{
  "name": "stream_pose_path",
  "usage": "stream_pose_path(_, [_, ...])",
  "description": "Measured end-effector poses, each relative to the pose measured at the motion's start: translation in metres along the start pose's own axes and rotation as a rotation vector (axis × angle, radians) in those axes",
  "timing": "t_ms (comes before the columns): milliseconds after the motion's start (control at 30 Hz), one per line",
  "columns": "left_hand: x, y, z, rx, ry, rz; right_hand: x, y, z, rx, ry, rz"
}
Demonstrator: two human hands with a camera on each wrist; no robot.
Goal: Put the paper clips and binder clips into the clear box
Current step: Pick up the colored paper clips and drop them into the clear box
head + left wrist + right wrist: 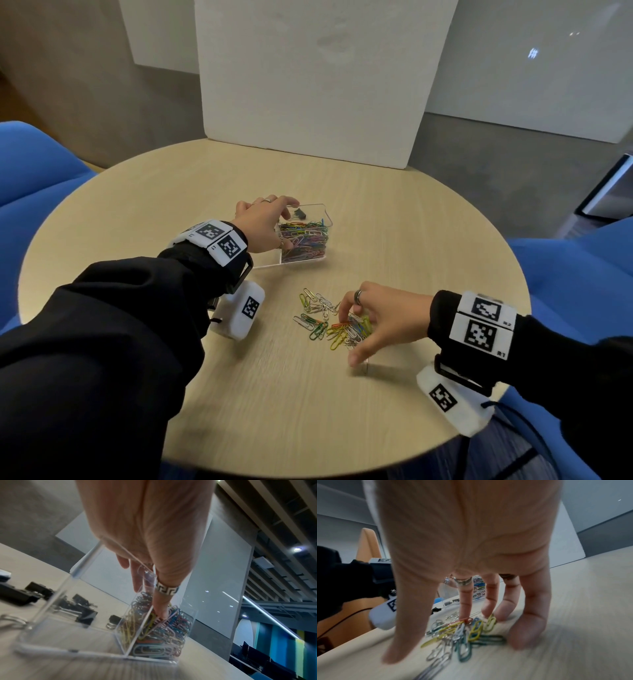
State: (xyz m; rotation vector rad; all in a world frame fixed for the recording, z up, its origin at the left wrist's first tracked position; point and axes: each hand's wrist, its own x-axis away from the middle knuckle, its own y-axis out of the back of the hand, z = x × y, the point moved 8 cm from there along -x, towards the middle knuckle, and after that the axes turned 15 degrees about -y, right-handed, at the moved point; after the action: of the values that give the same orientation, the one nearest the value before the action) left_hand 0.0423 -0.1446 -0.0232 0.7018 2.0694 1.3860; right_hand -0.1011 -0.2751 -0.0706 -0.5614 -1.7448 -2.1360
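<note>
Paper clips [329,325] before clear box [317,205]

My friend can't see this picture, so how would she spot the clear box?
On the round wooden table, near the middle, the clear box sits under the fingers of the left hand. It alone is see-through, one side packed with coloured paper clips, unlike the loose clips lying flat by the right hand.
</note>
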Motion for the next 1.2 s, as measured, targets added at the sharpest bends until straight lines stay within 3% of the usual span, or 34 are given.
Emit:
stream_pose_path(467, [0.000,0.000,-0.001,0.001,-0.004,-0.002,-0.011,0.001,0.012,-0.118,0.001,-0.041])
stream_pose_path(733, [0.000,0.001,-0.002,-0.008,-0.004,0.000,-0.030,0.023,0.009,-0.137,-0.041,-0.154])
stream_pose_path(967, [0.000,0.001,-0.003,-0.014,-0.011,0.009,-0.037,0.030,0.004,-0.183,-0.060,-0.128])
stream_pose_path(1100, [0.000,0.000,-0.001,-0.012,-0.010,0.008,-0.034,0.055,0.006,-0.203,-0.039,-0.179])
stream_pose_path(1200, [0.000,0.000,-0.002,-0.013,-0.010,0.002,-0.033,0.093,0.018,-0.220,0.011,-0.318])
